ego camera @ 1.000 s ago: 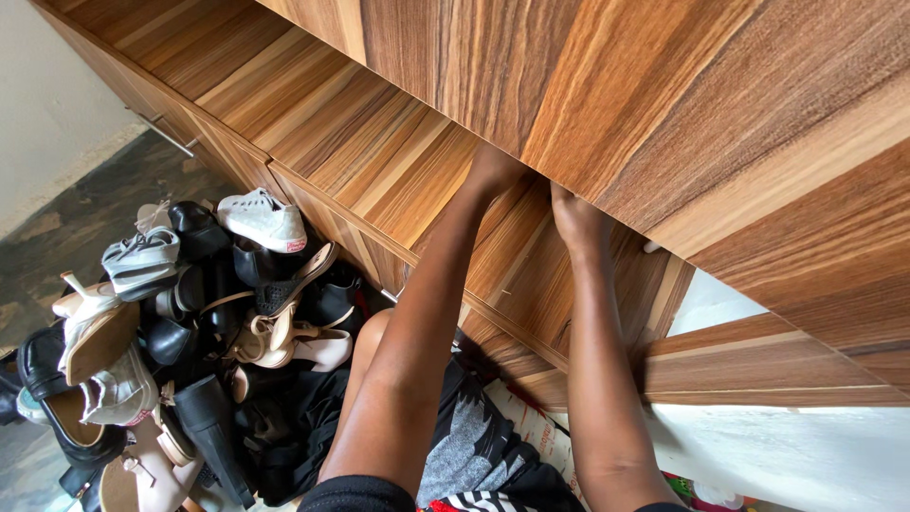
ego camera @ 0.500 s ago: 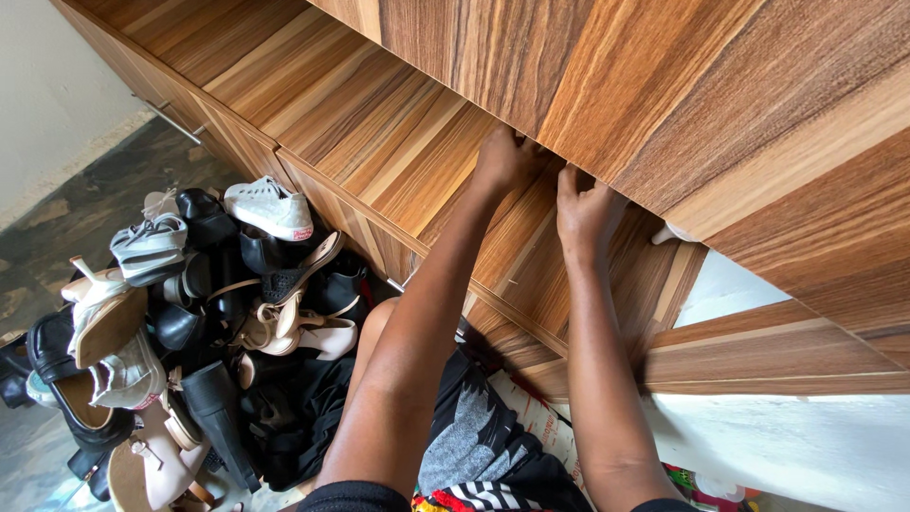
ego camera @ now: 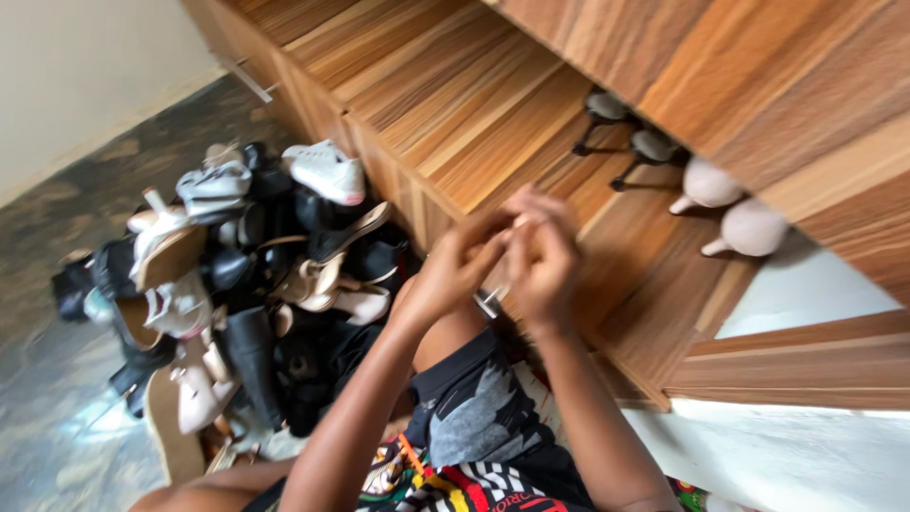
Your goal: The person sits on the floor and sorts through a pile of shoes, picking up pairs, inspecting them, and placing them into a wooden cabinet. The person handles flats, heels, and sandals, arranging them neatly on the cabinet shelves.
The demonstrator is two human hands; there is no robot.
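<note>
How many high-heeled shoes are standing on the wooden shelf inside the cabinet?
4: two dark heels further back, two pale pink heels nearer the open end. The upper panel may hide more.

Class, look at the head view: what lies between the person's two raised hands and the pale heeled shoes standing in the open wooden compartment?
In the head view, only bare wooden shelf lies between the hands, left hand, right hand, and the pale heeled shoes.
</note>
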